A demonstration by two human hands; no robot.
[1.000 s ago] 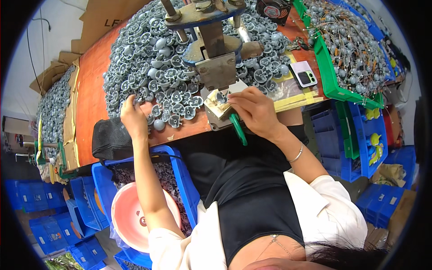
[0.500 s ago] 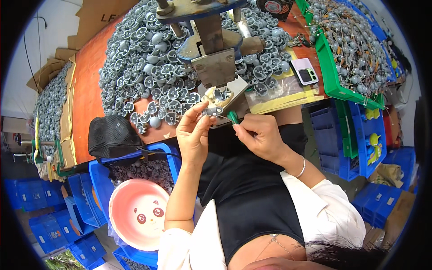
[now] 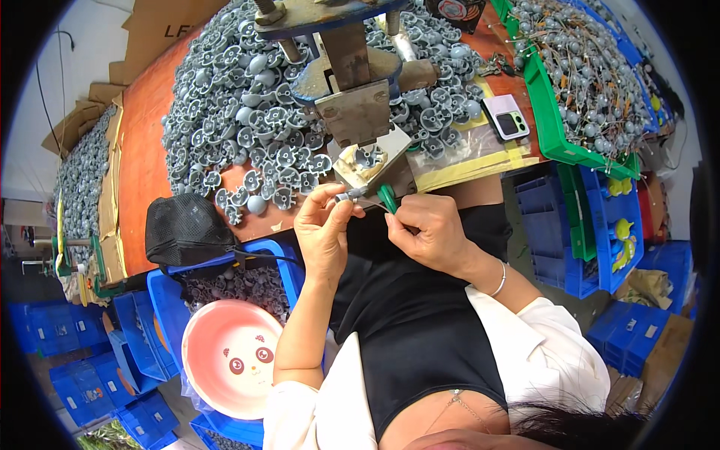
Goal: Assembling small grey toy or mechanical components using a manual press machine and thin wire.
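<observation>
My left hand point(image 3: 322, 238) is closed, its thumb and fingers pinching a small grey plastic part point(image 3: 351, 194) in front of the press. My right hand point(image 3: 433, 229) is closed on a green-handled tool point(image 3: 387, 198). A thin metal shank runs from that tool leftward to the grey part; its tip is too small to make out. Just beyond both hands, a pale fixture point(image 3: 361, 165) with a grey piece in it sits under the metal head of the bench press point(image 3: 352, 109).
Grey plastic parts point(image 3: 225, 112) are heaped on the red table point(image 3: 142, 187). A phone point(image 3: 506, 118) and a green tray point(image 3: 546, 112) of wired grey balls are at right. A black mesh bag point(image 3: 187, 229), blue crate point(image 3: 259, 246) and pink basin point(image 3: 225, 322) stand at left.
The grey part has turned in my left fingers and sits slightly lower. The green-handled tool stays in my right hand, with only a small shift.
</observation>
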